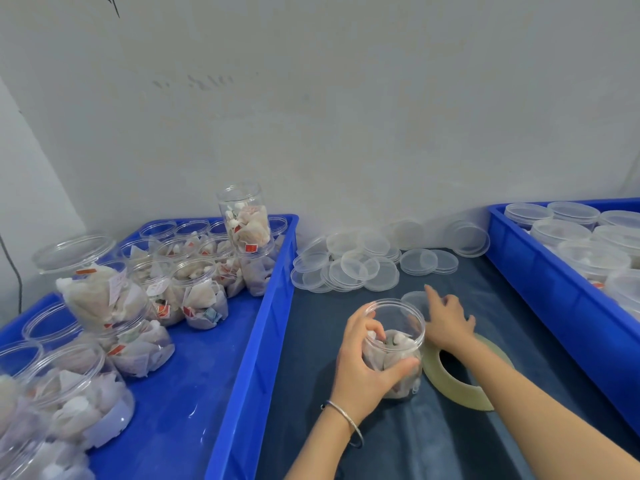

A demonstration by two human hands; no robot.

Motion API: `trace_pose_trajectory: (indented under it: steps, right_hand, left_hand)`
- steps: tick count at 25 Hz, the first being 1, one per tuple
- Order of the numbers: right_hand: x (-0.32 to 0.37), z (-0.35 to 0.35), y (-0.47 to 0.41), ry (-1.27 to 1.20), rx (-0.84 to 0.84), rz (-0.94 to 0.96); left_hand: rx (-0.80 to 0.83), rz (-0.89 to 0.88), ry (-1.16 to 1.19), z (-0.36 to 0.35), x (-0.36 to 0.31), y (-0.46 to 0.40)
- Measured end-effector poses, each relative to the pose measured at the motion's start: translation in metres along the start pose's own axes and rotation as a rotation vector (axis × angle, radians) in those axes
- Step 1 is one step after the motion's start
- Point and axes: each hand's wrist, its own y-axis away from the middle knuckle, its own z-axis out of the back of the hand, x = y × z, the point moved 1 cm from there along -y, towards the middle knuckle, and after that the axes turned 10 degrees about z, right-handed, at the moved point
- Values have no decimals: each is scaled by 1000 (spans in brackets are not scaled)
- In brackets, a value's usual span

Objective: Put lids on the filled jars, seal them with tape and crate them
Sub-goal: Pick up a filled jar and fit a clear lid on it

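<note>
**Lid pickup for the open jar on the counter**

Far left: blue crate (pixel 242 358) holds filled, unlidded jars (pixel 199 296), some stacked, one upright on top at the back. Behind the counter (pixel 398 445) gap sits a loose pile of clear lids (pixel 349 268) against the wall.

Centre: left hand (pixel 363 362) grips the open jar (pixel 394 344), standing upright on the counter and packed with tea-bag sachets. Thumb wraps the near wall, fingers (pixel 374 332) curl over the rim, tips dipping inside. Wrist with a bracelet (pixel 346 422) comes in from below, forearm angled up-right.

Just right: right hand (pixel 448 320) reaches forward past the jar, palm down, fingers spread and straight, index tip touching or just over a single lid (pixel 414 299) lying flat behind the jar; contact unclear. It holds nothing. The forearm crosses over the tape roll (pixel 460 379), which lies just beside the jar.

Far right: second blue crate (pixel 554 306) holds lidded jars (pixel 571 233).

Step judged: fetching a lid. To do it well, pinch the lid by its edge, clear the left fingers off the rim first, tuck sachets below the rim, seat the lid level, then press or twist.
</note>
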Motion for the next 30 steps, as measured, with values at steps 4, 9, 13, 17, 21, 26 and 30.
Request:
trace_pose_trajectory:
  steps: [4,9,13,17,21,26,30]
  right_hand:
    - [27,51,55,-566,-192,346]
    - [54,48,117,212,-25,649]
    - [89,25,103,519,-159,508]
    - [82,24,95,367,-169,655]
    - [71,44,89,160,8,874]
    - [67,55,75,115,206,996]
    - [70,58,77,133,301,1027]
  left_hand:
    - [32,38,121,1,4,-6]
    - [151,80,29,-6,9,-17]
    - [190,-36,-227,-6,14,-30]
    - [88,-182,-583,-10,22,-32]
    - [142,-280,-937,-16,-4,-42]
    - [226,12,-640,-12,4,-43]
    - [439,67,-189,5,-2,-38]
